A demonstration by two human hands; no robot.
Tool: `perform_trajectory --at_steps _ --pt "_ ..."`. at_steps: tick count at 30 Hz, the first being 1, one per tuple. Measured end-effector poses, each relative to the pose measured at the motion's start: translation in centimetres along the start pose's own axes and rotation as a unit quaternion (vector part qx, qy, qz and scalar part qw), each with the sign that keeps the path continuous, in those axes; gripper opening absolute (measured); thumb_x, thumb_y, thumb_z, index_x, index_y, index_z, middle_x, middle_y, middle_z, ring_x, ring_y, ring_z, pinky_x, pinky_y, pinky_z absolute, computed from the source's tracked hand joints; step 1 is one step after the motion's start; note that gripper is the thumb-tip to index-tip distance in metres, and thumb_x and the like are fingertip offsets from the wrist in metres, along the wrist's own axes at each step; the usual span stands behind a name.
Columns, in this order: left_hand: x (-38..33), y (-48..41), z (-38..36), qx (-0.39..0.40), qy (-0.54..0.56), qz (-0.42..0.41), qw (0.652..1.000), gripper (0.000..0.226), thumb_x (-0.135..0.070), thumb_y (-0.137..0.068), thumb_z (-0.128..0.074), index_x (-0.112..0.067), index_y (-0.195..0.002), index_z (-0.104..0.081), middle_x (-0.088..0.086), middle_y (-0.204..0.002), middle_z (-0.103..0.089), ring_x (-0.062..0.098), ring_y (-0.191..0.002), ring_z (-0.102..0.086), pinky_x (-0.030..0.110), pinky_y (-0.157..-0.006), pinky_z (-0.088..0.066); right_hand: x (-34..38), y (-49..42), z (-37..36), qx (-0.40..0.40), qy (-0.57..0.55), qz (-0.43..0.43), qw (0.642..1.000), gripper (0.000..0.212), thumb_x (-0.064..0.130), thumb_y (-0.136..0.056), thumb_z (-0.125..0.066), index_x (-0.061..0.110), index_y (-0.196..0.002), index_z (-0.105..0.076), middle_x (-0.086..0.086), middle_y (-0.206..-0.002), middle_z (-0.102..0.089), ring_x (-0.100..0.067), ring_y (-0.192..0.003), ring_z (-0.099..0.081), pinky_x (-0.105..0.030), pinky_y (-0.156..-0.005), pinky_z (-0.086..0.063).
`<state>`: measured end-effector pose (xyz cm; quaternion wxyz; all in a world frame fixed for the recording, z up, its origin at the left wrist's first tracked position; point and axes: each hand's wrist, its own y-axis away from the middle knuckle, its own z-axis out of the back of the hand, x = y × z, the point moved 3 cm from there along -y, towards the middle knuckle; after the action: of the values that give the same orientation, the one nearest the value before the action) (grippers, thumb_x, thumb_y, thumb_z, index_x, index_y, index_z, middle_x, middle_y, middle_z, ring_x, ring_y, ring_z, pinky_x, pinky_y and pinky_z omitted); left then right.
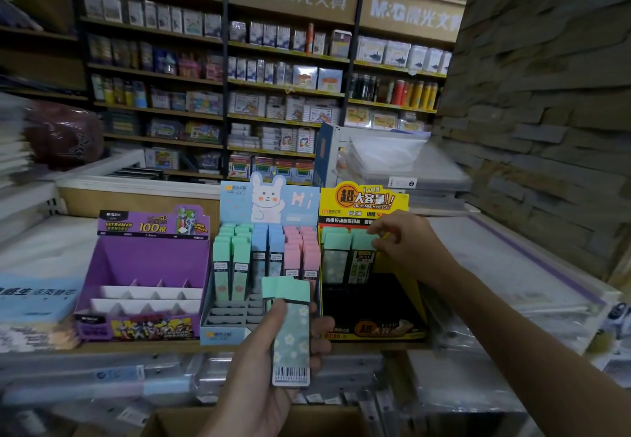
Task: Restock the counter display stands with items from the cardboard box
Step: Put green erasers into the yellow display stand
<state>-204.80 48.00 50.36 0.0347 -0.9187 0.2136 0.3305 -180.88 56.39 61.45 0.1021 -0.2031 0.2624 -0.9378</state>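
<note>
Head view records restocking in progress: right hand (408, 243) pinches a mint-capped lead case (362, 255) seated in the yellow display stand (362, 199), while left hand (257, 363) grips spare cases (292, 337) above the cardboard box (205, 424); the next move likely calls for letting go and drawing one spare across.

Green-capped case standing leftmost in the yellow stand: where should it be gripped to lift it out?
By its mint cap, pinched front-to-back from above: it stands upright, hemmed sideways by the yellow stand and a neighbouring case.
</note>
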Motion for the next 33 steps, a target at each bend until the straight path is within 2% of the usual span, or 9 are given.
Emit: perform_trajectory --at_steps 4,7,10,14,17,20,27,30,33 --pt "-0.2 0.1 -0.2 -0.004 -0.021 -0.004 1.0 0.05 -0.04 -0.083 -0.059 0.004 -0.095 -0.078 0.032 -0.102 -0.071 0.03 -0.061 -0.069 0.032 -0.045 -0.056 0.4 0.0 0.2 0.003 0.011 0.0 1.0 0.015 0.011 -0.085 -0.076 0.016 -0.099 -0.076 -0.002 -0.096 -0.064 -0.001 -0.071 -0.053 -0.009 -0.062 -0.044" --pt "-0.4 0.3 -0.4 -0.006 -0.039 -0.006 0.999 0.053 -0.04 -0.08 -0.059 0.005 -0.105 -0.071 0.033 -0.104 -0.072 0.033 -0.065 -0.073 0.035 -0.048 -0.059 1.2 0.4 0.8 -0.027 0.039 0.009 0.999 0.014 0.011 -0.084 -0.077 0.015 -0.098 -0.075 -0.001 -0.095 -0.063 -0.009 -0.076 -0.055 -0.02 -0.069 -0.046" --pt "-0.5 0.4 -0.5 -0.007 -0.056 -0.008 0.998 0.056 -0.04 -0.078 -0.058 0.006 -0.109 -0.068 0.033 -0.103 -0.072 0.036 -0.072 -0.076 0.036 -0.051 -0.06 3.5 1.8 1.3 -0.095 -0.04 0.025 0.994 0.009 0.008 -0.083 -0.077 0.014 -0.089 -0.075 0.01 -0.081 -0.065 -0.003 -0.072 -0.06 -0.009 -0.065 -0.045" --pt "-0.4 0.3 -0.8 -0.01 -0.081 -0.021 0.996 0.06 -0.041 -0.077 -0.062 0.004 -0.116 -0.065 0.032 -0.105 -0.072 0.038 -0.08 -0.076 0.036 -0.056 -0.062 6.8 3.7 -0.3 0.058 -0.234 -0.012 0.97 0.005 0.02 -0.089 -0.075 0.02 -0.093 -0.077 0.006 -0.078 -0.076 -0.007 -0.069 -0.071 -0.018 -0.063 -0.055" --pt "-0.3 0.1 -1.0 -0.018 -0.098 -0.037 0.994 0.059 -0.041 -0.075 -0.066 0.002 -0.115 -0.067 0.032 -0.103 -0.073 0.04 -0.082 -0.076 0.037 -0.057 -0.061 7.9 4.8 -1.7 0.155 -0.284 -0.034 0.946 0.012 0.034 -0.089 -0.073 0.025 -0.097 -0.076 0.007 -0.079 -0.077 -0.008 -0.065 -0.07 -0.018 -0.057 -0.052" --pt "-0.2 0.0 -0.9 -0.025 -0.103 -0.046 0.993 0.056 -0.04 -0.073 -0.069 0.001 -0.111 -0.07 0.032 -0.1 -0.073 0.043 -0.083 -0.075 0.038 -0.056 -0.061 8.1 5.2 -2.5 0.18 -0.299 -0.045 0.936 0.017 0.036 -0.084 -0.078 0.025 -0.097 -0.076 0.004 -0.083 -0.077 -0.002 -0.064 -0.068 -0.016 -0.057 -0.051" --pt "-0.2 -0.1 -0.8 -0.032 -0.114 -0.041 0.992 0.057 -0.048 -0.065 -0.073 -0.004 -0.101 -0.08 0.029 -0.105 -0.074 0.044 -0.095 -0.073 0.049 -0.072 -0.064 7.0 4.9 -1.9 0.163 -0.356 -0.083 0.916 0.011 0.023 -0.082 -0.081 0.018 -0.091 -0.075 -0.005 -0.078 -0.076 -0.012 -0.062 -0.068 -0.02 -0.055 -0.053" --pt "-0.6 0.0 -0.4 -0.035 -0.092 -0.045 0.994 0.058 -0.046 -0.067 -0.074 -0.004 -0.107 -0.075 0.032 -0.107 -0.072 0.046 -0.097 -0.072 0.054 -0.073 -0.063 5.9 4.1 -0.3 0.085 -0.399 -0.111 0.906 0.013 0.017 -0.08 -0.081 0.013 -0.091 -0.073 -0.008 -0.077 -0.075 -0.02 -0.063 -0.066 -0.026 -0.056 -0.053" --pt "-1.0 -0.1 0.0 -0.031 -0.074 -0.068 0.994 0.06 -0.044 -0.075 -0.066 -0.003 -0.118 -0.06 0.034 -0.107 -0.071 0.045 -0.099 -0.072 0.045 -0.069 -0.063 4.5 3.0 1.5 0.007 -0.396 -0.119 0.91 0.008 0.012 -0.084 -0.077 0.012 -0.091 -0.074 -0.016 -0.081 -0.075 -0.024 -0.067 -0.067 -0.039 -0.066 -0.056"
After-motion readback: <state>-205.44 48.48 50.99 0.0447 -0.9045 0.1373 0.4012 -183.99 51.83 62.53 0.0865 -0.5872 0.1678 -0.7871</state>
